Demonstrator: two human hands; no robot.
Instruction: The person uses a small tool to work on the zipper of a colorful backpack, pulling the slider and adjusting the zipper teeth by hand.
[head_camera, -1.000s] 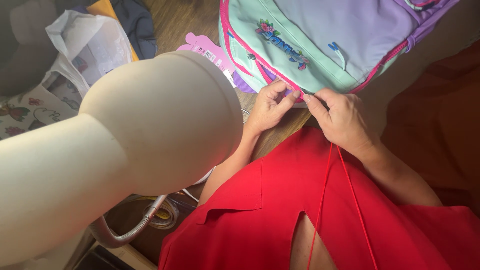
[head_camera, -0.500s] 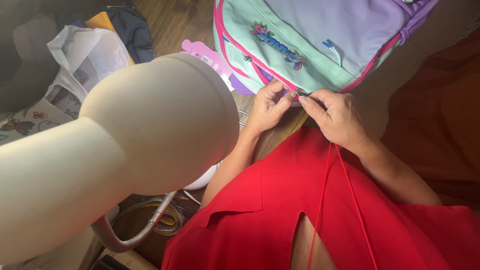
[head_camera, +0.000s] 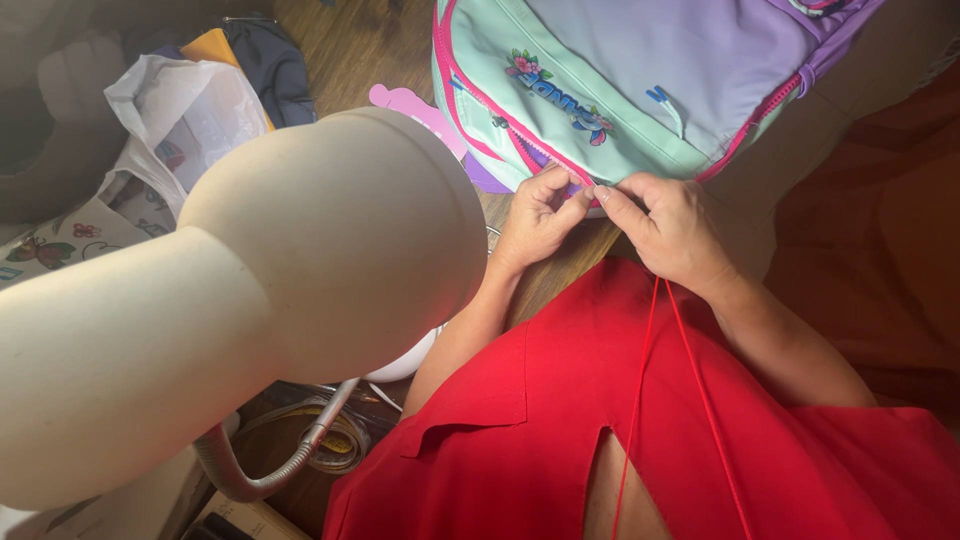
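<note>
Warm bright light, shadowed corners

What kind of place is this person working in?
Probably a home sewing or mending corner. A gooseneck desk lamp hangs over a wooden table, red thread runs up to the right hand, and both hands work at a backpack.

A white plastic bag (head_camera: 185, 115) lies at the top left, crumpled and half see-through, with a little red and blue showing inside. Just below it, at the left edge, sits a pale printed bag (head_camera: 70, 232) with small butterflies and flowers on it. On the mint green front of the backpack (head_camera: 560, 70) there is a small badge (head_camera: 555, 90): blue letters with pink flowers and green leaves at both ends. No screens or signs are in view.
</note>
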